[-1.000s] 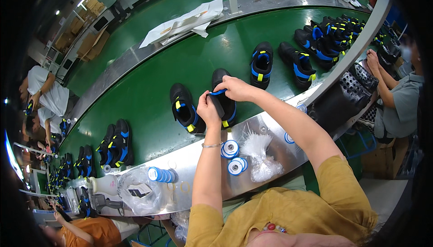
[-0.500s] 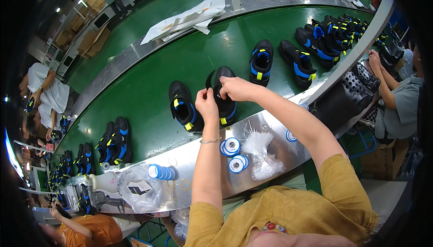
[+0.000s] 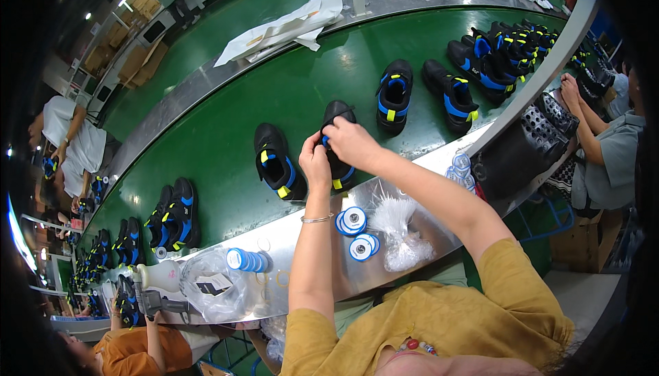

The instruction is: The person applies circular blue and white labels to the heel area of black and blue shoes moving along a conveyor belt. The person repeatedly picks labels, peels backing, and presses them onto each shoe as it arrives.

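A black sneaker with blue and yellow trim stands on the green belt, toe pointing away. Both my hands work at its upper and cover much of it. My left hand has its fingers pinched at the left side of the opening. Bent over the top, my right hand has closed fingers at the strap area; their tips are partly hidden. Just left stands a matching sneaker, which neither hand touches. Another sneaker is to the right.
On the metal ledge lie round blue-and-white tags, a bundle of clear plastic fasteners and a plastic bag. More sneakers line the belt at right. White paper lies across. A co-worker in orange sits lower left.
The raised black strap no longer shows; my right hand has come down and left over the shoe. The shoes shifted slightly left. The co-worker in orange now reaches to a grey hand tool.
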A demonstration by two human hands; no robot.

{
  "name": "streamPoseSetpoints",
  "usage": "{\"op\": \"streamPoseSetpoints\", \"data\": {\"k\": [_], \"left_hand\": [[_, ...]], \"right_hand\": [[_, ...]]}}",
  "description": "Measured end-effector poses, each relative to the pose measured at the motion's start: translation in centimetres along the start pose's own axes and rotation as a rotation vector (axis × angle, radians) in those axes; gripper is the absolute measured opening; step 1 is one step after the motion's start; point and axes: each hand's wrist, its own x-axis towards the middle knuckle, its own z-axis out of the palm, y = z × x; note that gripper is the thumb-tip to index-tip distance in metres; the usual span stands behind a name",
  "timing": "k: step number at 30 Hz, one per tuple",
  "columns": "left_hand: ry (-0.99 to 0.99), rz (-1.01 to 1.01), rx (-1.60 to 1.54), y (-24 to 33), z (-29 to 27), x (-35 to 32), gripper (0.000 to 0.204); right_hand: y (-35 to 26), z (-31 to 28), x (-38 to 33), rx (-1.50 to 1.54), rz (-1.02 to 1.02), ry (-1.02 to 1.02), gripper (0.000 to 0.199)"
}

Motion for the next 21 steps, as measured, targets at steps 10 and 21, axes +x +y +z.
{"op": "streamPoseSetpoints", "data": {"k": [10,21], "left_hand": [[-0.006,0.605,0.718,5.1,-1.2,-0.8,0.049],[-0.043,0.734,0.911,5.5,-1.6,-1.8,0.018]], "right_hand": [[1.1,-1.7,-2.6,0.149,-0.055,0.387,0.028],[3.1,-2.5,0.7,1.134,0.508,0.101,0.017]]}}
